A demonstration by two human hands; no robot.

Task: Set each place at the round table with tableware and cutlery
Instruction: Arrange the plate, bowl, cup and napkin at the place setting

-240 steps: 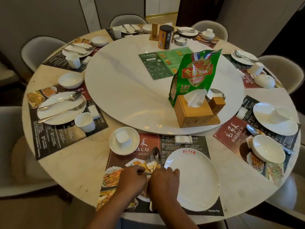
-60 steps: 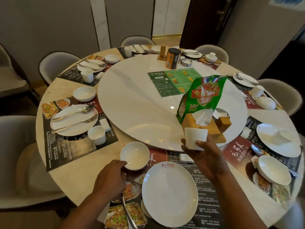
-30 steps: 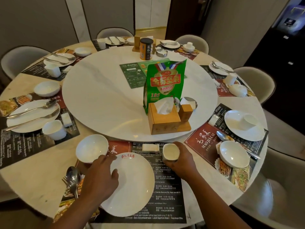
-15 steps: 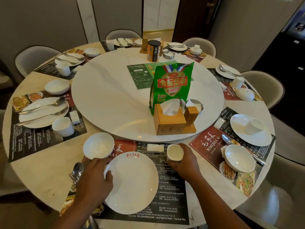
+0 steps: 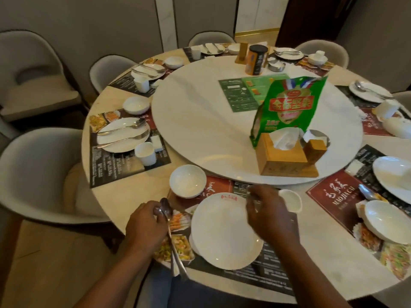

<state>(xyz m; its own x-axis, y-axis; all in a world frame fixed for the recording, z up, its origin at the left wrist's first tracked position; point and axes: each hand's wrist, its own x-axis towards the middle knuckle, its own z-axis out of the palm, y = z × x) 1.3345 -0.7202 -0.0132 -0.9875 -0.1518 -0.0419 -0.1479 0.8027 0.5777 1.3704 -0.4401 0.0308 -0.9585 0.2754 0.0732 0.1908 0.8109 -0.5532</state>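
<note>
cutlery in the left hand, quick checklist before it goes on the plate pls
1. Grip on the cutlery: ok, the left hand holds both pieces together, handles pointing toward the person.
2. Plate surface bare: ok.
3. Space over the plate free: not ok, the right hand hangs over its far right part.
4. Right hand empty: cannot tell, its fingers are blurred.
5. Bowl and cup off the plate: ok, both stand upright beyond its far rim, bowl to the left, cup to the right.
</note>
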